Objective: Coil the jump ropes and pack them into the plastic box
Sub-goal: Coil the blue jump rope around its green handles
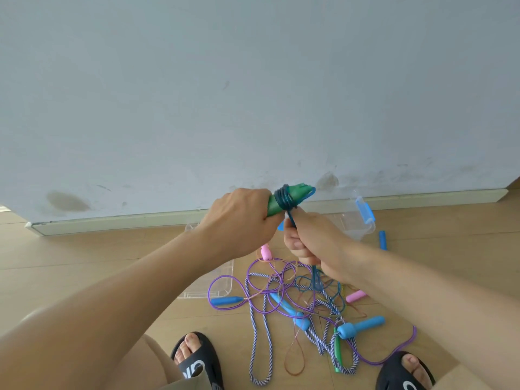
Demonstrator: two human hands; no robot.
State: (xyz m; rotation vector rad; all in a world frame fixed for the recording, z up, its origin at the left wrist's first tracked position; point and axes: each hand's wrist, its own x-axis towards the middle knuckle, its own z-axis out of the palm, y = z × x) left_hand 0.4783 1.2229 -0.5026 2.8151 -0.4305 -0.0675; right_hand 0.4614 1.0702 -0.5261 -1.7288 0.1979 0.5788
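Hands up at mid-frame, both busy with one jump rope. Left hand (pixel 239 220) grips the green handles (pixel 284 199), fingers curled round their near end, handles pointing up and right toward the wall (pixel 253 94). Dark teal cord (pixel 284 199) is wound in several tight turns around the green handles just past the left hand. Right hand (pixel 315 243) sits just below and right of the handles, fist closed round the same teal cord, which runs taut from the wraps down through the fist and hangs out below into the pile. Pile of loose jump ropes (pixel 298 302) lies tangled on the wooden floor (pixel 84 277) near the feet: purple cord loops, a blue-and-white braided rope (pixel 260 342), thin orange cord, several blue handles (pixel 363 326), two pink handles (pixel 356 296), a green handle (pixel 337 350) on the near side. Clear plastic box (pixel 353 225) sits on the floor by the baseboard, far right of the hands, partly hidden behind them, with a blue latch (pixel 364 209) on its right end. Clear lid (pixel 216 285) lies flat on the floor left of the pile. One blue handle (pixel 382 240) lies apart, right of the box. Black slides (pixel 197 361) on both feet at the near edge.
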